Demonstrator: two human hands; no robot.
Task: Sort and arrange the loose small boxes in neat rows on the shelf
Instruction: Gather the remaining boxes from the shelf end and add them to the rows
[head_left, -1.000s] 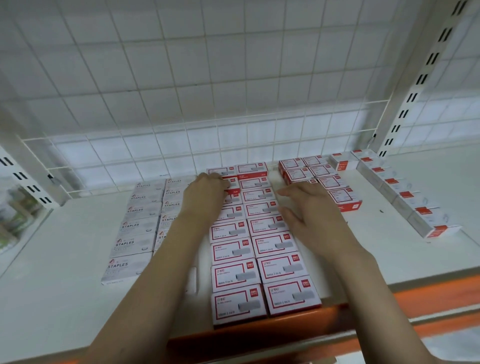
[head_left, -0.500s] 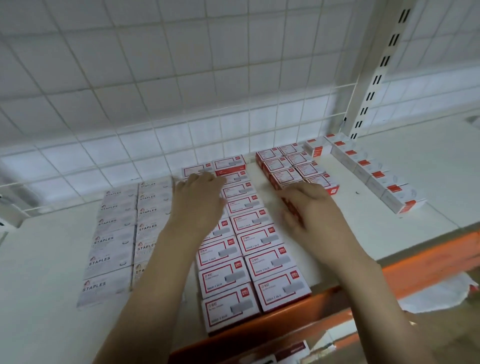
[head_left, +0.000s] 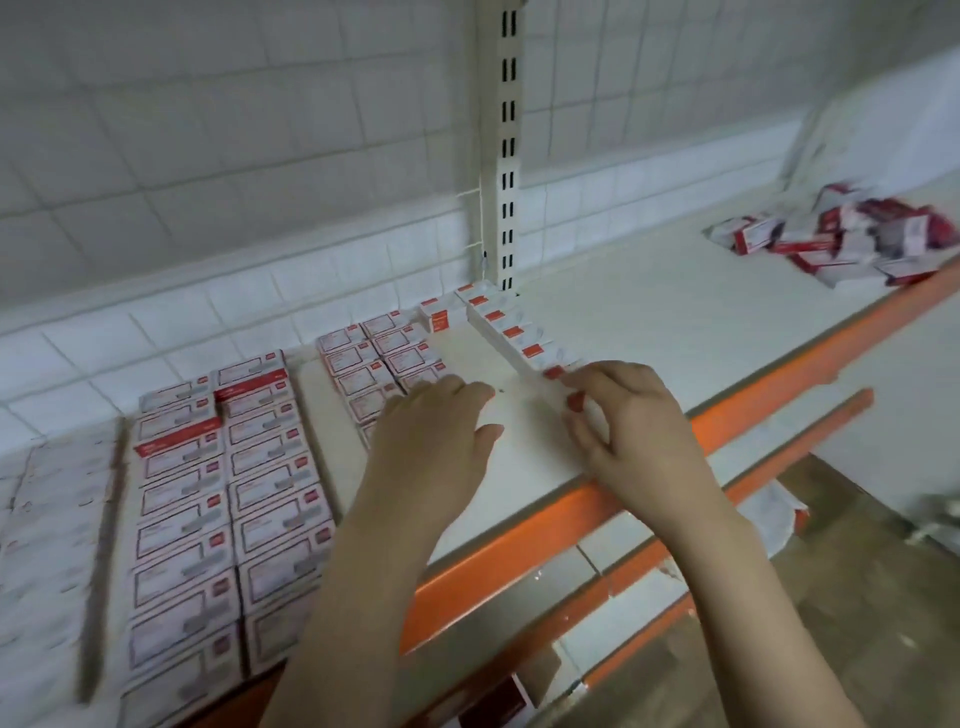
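Red-and-white small boxes lie flat in two long rows (head_left: 228, 493) on the white shelf (head_left: 649, 322). A shorter double row (head_left: 374, 353) lies to their right. Further right, a slanted line of boxes (head_left: 514, 332) stands on edge, running back toward the upright post. My left hand (head_left: 436, 436) hovers flat, fingers straight, over the near end of the short double row and hides it. The fingers of my right hand (head_left: 634, 426) curl around the nearest box (head_left: 550, 387) of the slanted line. A loose pile of boxes (head_left: 841, 239) sits at the far right of the shelf.
Pale staples boxes (head_left: 52, 519) lie in rows at the far left. A slotted white post (head_left: 506, 156) stands at the back, with wire mesh behind. An orange beam (head_left: 519, 540) edges the shelf front. Bare shelf lies between the slanted line and the pile.
The view has swung right, bringing the loose pile into sight. My right hand moved from the long rows to the near end of the slanted line; my left hand moved right onto the short rows.
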